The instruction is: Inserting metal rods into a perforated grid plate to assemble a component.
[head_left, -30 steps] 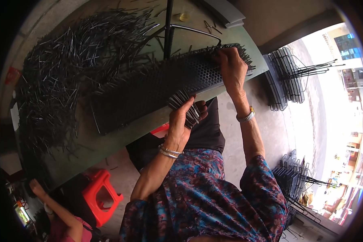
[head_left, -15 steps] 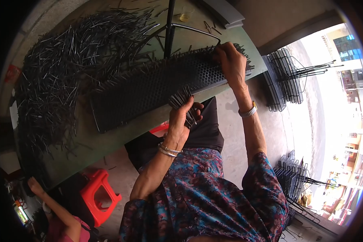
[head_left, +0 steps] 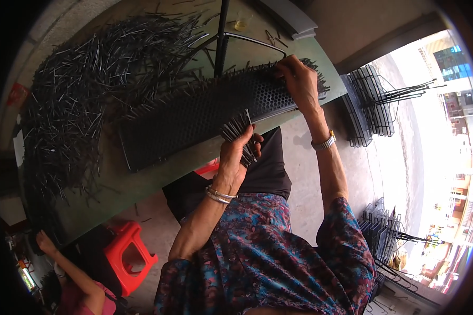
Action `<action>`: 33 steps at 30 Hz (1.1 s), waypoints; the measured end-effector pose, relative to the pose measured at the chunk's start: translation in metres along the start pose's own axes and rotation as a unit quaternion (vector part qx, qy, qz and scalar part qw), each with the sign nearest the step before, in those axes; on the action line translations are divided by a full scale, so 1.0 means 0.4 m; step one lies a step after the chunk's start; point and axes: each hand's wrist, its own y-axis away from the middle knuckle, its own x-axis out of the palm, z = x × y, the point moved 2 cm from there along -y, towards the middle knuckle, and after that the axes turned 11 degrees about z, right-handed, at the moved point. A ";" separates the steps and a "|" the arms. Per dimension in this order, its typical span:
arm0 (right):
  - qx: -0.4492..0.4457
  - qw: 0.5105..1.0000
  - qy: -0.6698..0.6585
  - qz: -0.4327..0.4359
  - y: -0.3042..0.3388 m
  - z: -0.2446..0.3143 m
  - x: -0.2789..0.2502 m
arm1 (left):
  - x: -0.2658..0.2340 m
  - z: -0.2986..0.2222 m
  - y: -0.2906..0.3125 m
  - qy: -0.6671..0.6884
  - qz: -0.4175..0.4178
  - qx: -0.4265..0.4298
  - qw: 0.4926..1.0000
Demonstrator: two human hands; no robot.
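A long black perforated panel (head_left: pixel 184 118) lies slantwise on the green table, with a row of short black sticks (head_left: pixel 236 72) standing out along its far edge. My left hand (head_left: pixel 237 149), in front of the panel's near edge, is closed around a bundle of thin black sticks (head_left: pixel 237 126). At the panel's far right part, my right hand (head_left: pixel 300 81) has its fingers drawn together and bent down against the stick row. Its fingertips are partly hidden, and whatever they pinch is too small to make out.
A big heap of loose black sticks (head_left: pixel 84 89) covers the table's left (head_left: pixel 97 210). A black metal stand (head_left: pixel 220 52) rises behind the panel. A small cup (head_left: pixel 242 24) sits farther back. Wire racks (head_left: pixel 370 105) are on the right; a red stool (head_left: pixel 131 257) and another person's arm (head_left: pixel 73 273) are lower left.
My right hand has shifted very slightly left along the panel's far edge. The bundle in my left hand has turned a little; the panel lies as before.
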 end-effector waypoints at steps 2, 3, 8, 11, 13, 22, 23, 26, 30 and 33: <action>-0.004 1.000 0.014 -0.001 -0.002 -0.030 0.011 | 0.001 0.000 -0.005 0.004 0.011 -0.001 1.000; -0.008 1.000 0.027 -0.001 -0.001 -0.044 0.015 | 0.003 0.001 -0.006 0.004 0.012 -0.001 1.000; -0.029 0.980 0.195 -0.029 0.004 -0.024 0.031 | 0.002 -0.005 -0.008 -0.014 0.024 0.018 0.999; -0.024 0.976 0.212 -0.038 0.011 -0.020 0.026 | 0.013 -0.013 -0.002 -0.023 0.013 0.013 1.000; -0.005 0.967 0.255 -0.024 0.013 -0.023 0.030 | 0.013 -0.013 -0.006 -0.020 0.015 0.013 1.000; 0.113 0.957 -0.147 0.223 0.090 0.080 0.027 | 0.012 -0.017 -0.001 -0.016 0.022 0.009 1.000; 0.071 0.946 -0.183 0.259 0.106 0.087 0.040 | 0.012 -0.017 0.000 -0.024 0.025 0.007 0.999; 0.094 0.914 -0.254 0.301 0.128 0.092 0.050 | 0.017 -0.014 0.002 -0.044 0.016 0.002 0.999; 0.118 0.911 -0.257 0.299 0.134 0.112 0.048 | 0.028 -0.017 0.012 -0.066 -0.002 0.009 0.998; 0.111 0.907 -0.289 0.284 0.139 0.101 0.049 | 0.025 -0.019 0.013 -0.071 0.002 0.020 0.997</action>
